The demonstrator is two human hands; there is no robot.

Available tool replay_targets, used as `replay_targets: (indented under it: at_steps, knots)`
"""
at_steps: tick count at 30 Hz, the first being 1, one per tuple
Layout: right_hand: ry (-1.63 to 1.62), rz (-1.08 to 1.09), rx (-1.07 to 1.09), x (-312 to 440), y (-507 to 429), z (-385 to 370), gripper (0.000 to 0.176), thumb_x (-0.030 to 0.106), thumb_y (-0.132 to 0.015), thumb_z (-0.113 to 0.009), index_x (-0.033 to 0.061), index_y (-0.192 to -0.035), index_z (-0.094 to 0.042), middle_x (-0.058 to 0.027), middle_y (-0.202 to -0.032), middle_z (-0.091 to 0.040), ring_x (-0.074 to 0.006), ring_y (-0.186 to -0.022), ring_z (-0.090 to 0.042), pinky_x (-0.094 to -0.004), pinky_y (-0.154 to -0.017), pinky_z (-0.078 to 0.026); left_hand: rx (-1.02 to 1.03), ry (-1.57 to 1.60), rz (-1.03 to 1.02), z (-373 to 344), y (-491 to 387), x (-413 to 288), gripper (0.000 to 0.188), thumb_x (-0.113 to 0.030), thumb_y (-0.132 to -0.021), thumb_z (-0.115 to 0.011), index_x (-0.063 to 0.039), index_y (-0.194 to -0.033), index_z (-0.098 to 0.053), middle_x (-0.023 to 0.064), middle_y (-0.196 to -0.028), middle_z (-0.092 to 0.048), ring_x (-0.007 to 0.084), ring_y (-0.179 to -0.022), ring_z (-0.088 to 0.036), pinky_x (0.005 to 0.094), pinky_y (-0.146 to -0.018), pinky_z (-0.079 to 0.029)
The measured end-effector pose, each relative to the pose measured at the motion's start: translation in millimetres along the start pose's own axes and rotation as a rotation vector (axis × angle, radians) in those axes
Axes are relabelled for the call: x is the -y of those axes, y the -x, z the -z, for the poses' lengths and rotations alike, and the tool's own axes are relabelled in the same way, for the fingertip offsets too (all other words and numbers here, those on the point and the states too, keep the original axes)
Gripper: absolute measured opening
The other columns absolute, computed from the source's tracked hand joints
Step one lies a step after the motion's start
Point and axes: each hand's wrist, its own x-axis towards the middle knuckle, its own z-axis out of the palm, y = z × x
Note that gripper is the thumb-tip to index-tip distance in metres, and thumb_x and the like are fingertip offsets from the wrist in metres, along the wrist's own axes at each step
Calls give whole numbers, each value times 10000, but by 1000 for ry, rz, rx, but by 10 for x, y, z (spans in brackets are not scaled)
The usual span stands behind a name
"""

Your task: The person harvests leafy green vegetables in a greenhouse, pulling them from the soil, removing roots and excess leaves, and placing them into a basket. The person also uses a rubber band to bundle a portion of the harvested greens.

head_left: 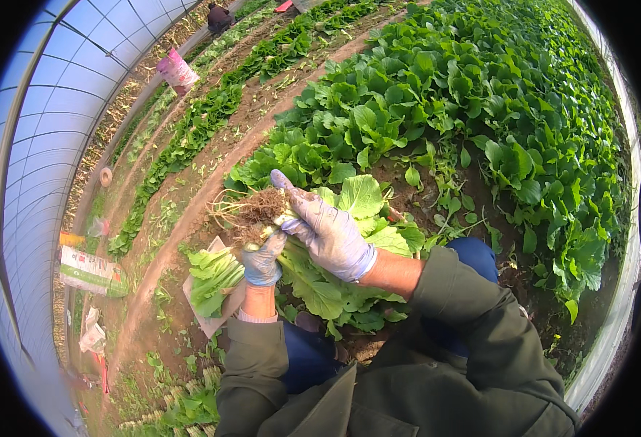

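Observation:
A bunch of uprooted leafy greens (312, 281) lies across in front of me, with its tangled, soil-covered roots (257, 212) pointing left. My left hand (264, 261), in a soiled thin glove, grips the stem bases just below the roots. From the right, my right hand (334, 235), gloved too, closes on the same stems, its thumb side by the roots. Part of the stems is hidden by the fingers. Left of my left hand, trimmed greens (211, 278) rest on a flat pale sheet (211, 326) on the soil.
Dense growing greens (435, 82) fill the bed ahead and to the right. Harvested greens lie in a row (189, 131) on the left and in bundles (189, 404) at lower left. Sacks (177, 71) stand about. A person (219, 18) crouches far off near the greenhouse wall (52, 109).

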Motion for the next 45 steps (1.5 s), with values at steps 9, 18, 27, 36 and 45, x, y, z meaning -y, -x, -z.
replay_targets:
  at_steps: [9,18,27,36,45]
  knots:
    - [-89,-259,108,-194,-14,34,459,122,-940,-493,6,-1368,-376,-237,-1187,-571,-295,-1104,-581,-316,-905,-451,-199,-134,91,-673,-25,-55,342,101,-765,-644,43,-1093,-568,134,-990,-644,200,-830,-655,289,-732,-567]
    - [-131,-307,224,-477,117,-30,492,102,-950,-485,-25,-1393,-313,-167,-1290,-518,-166,-1172,-481,-275,-979,-378,-138,-57,149,-750,-79,-114,380,41,-726,-721,-12,-1081,-599,59,-1012,-654,137,-893,-626,277,-816,-518]
    - [-581,-426,441,-455,271,-263,1341,70,-675,-809,97,-1363,341,-159,-1444,-276,-233,-1300,-343,-355,-1091,-280,-177,-79,75,-804,-4,113,458,37,-732,-730,-15,-1149,-549,50,-1048,-645,135,-925,-608,283,-831,-502]
    - [-441,-405,400,-873,400,-398,1142,81,-667,-798,35,-1401,77,-131,-1337,-427,-207,-1228,-434,-332,-1043,-347,-22,20,192,-745,12,166,655,46,-717,-741,-60,-1275,-414,59,-1176,-573,160,-1042,-574,286,-887,-494]
    - [-678,-557,204,-434,226,-91,798,-12,-681,-753,58,-1310,-266,-60,-1254,-492,-147,-1147,-488,-313,-985,-407,317,-45,283,-809,-109,-257,836,-30,-677,-784,-35,-1371,-316,68,-1295,-480,192,-1169,-475,325,-1002,-381]
